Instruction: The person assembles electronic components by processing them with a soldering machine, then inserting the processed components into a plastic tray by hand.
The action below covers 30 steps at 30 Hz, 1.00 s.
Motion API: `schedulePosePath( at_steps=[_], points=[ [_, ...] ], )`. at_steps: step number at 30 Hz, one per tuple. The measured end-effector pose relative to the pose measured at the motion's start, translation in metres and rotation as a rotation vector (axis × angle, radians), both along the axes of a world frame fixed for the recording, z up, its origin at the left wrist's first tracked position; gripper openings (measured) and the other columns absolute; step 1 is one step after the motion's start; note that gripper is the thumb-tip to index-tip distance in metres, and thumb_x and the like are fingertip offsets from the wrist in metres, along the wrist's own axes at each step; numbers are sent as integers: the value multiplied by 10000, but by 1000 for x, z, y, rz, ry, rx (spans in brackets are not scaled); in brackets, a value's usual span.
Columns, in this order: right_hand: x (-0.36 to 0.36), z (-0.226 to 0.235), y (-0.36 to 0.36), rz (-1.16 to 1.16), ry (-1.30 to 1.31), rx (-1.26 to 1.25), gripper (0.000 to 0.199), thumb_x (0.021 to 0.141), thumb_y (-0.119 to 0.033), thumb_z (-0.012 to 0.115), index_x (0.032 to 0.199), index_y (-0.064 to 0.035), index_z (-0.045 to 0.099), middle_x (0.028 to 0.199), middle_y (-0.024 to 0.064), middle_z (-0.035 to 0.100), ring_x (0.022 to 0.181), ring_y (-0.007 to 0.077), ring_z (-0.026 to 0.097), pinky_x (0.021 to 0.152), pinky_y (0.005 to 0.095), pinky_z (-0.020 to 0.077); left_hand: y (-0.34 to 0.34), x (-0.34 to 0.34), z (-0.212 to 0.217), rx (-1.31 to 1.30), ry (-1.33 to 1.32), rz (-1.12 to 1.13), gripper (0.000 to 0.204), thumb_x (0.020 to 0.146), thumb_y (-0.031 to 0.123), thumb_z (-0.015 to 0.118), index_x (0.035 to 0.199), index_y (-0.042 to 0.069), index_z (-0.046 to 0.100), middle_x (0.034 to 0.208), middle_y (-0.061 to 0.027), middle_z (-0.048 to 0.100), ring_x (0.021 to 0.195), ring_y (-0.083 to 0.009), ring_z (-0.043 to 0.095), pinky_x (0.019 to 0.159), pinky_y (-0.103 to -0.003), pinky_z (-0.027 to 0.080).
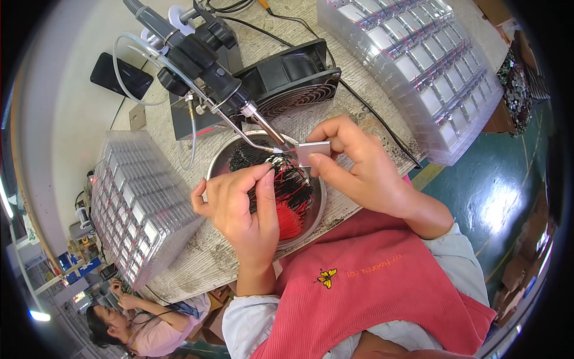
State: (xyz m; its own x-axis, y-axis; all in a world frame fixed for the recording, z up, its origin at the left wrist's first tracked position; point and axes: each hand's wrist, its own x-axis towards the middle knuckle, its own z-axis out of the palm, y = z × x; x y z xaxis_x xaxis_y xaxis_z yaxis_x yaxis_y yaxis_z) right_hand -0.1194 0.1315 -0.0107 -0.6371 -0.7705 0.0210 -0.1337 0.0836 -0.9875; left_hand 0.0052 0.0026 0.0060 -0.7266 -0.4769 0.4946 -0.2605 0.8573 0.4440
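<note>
My right hand [365,170] pinches a flat silver battery cell [314,154] between thumb and fingers, holding it above the bowl's right side. Its left edge is beside the tip of a soldering iron [266,124], mounted on a stand with a thin solder feed tube. My left hand [242,206] is over the bowl, thumb and forefinger nearly together at the tips; what they pinch is too small to make out. Beneath both hands sits a round metal bowl [321,206] with many short black wires [299,194] and red wires [290,222].
Stacked clear trays of silver cells stand at the left [134,209] and right [418,72]. A black fan [287,78] is behind the bowl, and a phone [121,76] lies at the far left. Black cables cross the worktable [371,128]. A co-worker [140,323] sits at lower left.
</note>
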Motion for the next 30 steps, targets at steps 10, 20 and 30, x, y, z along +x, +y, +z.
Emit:
schedulePosePath(
  at_steps=[10,20,30],
  points=[
    [2,-2,-2,-41,15,-93,215,850,-75,636,1009,5,516,777,123,651,654,180,650,572,295,506,0,-1,1,-12,0,3,52,808,103,690,851,79,672,804,4,642,791,-142,569,979,-354,284],
    [2,-1,-2,-36,13,-93,218,850,-76,636,1007,8,509,766,119,646,654,179,648,574,295,509,0,-2,1,-9,0,-1,54,808,101,689,855,76,673,806,0,645,796,-141,570,985,-353,276],
    [2,1,-1,-30,-6,-93,218,849,-76,640,1002,11,512,767,119,646,659,170,649,570,291,504,1,-4,1,-5,5,-7,49,811,88,683,858,80,675,807,5,644,795,-137,565,984,-350,274]
  ],
)
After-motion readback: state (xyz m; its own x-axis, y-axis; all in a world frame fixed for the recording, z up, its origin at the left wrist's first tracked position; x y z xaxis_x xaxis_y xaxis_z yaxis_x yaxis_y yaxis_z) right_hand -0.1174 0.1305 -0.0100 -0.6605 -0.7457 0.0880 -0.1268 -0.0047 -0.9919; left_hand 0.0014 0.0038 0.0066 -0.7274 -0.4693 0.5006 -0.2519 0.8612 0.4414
